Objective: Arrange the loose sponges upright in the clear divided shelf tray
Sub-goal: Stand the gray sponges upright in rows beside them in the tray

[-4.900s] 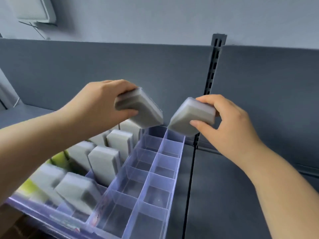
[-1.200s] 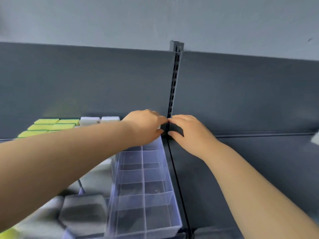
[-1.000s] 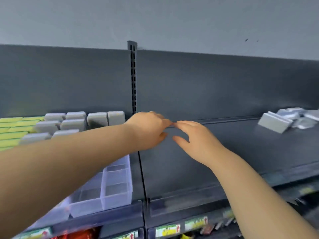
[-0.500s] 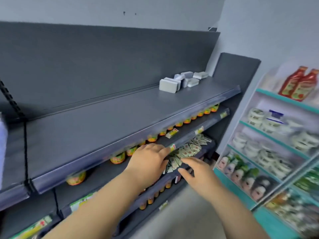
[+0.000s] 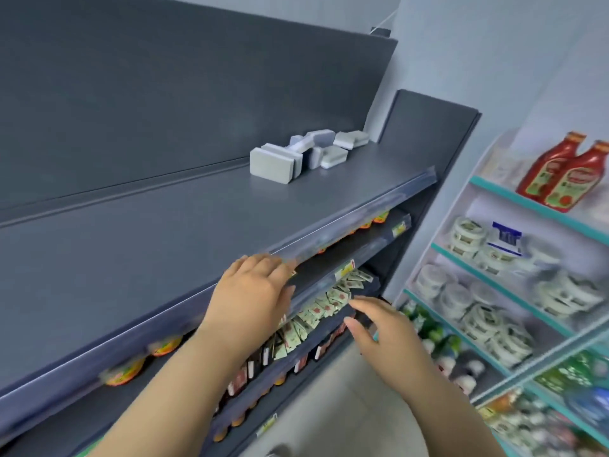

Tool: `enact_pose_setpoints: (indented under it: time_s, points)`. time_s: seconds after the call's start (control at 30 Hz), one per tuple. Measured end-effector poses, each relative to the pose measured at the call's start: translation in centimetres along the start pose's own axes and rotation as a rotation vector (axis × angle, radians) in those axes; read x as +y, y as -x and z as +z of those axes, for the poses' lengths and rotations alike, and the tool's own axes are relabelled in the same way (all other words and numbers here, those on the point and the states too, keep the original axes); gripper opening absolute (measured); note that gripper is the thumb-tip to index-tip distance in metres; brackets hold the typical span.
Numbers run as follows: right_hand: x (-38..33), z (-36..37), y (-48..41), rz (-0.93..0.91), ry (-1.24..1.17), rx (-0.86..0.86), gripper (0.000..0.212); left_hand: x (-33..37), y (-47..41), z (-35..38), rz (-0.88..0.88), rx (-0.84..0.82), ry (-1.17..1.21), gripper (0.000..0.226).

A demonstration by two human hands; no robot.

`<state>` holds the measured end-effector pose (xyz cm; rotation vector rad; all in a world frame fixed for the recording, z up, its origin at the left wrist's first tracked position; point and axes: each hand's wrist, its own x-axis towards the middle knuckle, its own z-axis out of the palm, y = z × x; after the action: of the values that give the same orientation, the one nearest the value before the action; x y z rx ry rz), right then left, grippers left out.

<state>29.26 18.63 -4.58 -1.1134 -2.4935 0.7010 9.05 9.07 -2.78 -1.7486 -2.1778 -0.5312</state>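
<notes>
1. Task items. I see the loose grey sponges (image 5: 309,153) in a small heap on the dark top shelf (image 5: 148,232), at its far right end, close to the back panel (image 5: 197,94).
- The front sponge (image 5: 272,166) stands on one long edge. Its broad face is turned toward me and its long axis runs along the shelf.
- A second sponge stands just behind it, roughly parallel.
- Further back the pieces lie mixed: two stacked flat sponges (image 5: 351,139) by the panel, one flat sponge (image 5: 333,157) nearer the shelf front, and one propped sponge (image 5: 318,138) tilted across the others.

2. Left hand (image 5: 253,291). It is palm down over the front edge of the top shelf, well apart from the heap. The fingers (image 5: 276,263) are straight and close together, with the tips at the clear price rail (image 5: 329,239) — whether they press on it I cannot tell. The hand has hold of nothing.

3. Right hand (image 5: 385,328). It is lower and to the right, in front of the lower shelves. The fingers are extended and slightly spread, with the thumb set apart; the hand grips nothing and touches nothing that I can see.

4. Surroundings. Small sachets (image 5: 329,301) fill the shelf below the hands. A teal-edged rack (image 5: 514,199) at right carries red sauce bottles (image 5: 560,173) and round tubs (image 5: 468,232).
</notes>
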Motion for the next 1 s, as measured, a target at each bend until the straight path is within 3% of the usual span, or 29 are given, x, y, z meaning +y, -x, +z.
enact_pose_setpoints:
  time_s: [0.13, 0.23, 0.5, 0.83, 1.0]
  points:
    - [1.4, -4.0, -7.7, -0.028, 0.018, 0.049, 0.04, -1.1, -7.7, 2.1, 0.01, 0.029, -0.05, 0.031]
    - [2.8, -6.1, -11.8, -0.021, -0.003, 0.104, 0.039, -1.2, -12.8, 3.9, 0.024, 0.014, -0.053, 0.038]
    - [8.2, -6.9, -20.7, -0.034, -0.11, 0.057, 0.037, -1.1, -21.3, 9.0, 0.01, -0.001, -0.094, 0.04]
    - [13.4, -11.3, -40.7, -0.383, -0.111, -0.088, 0.036, 0.0, -33.4, 13.5, -0.196, 0.181, -0.213, 0.031]
    - [14.3, -12.2, -50.7, -0.524, 0.01, -0.121, 0.038, 1.0, -39.8, 16.5, -0.198, 0.153, -0.316, 0.029]
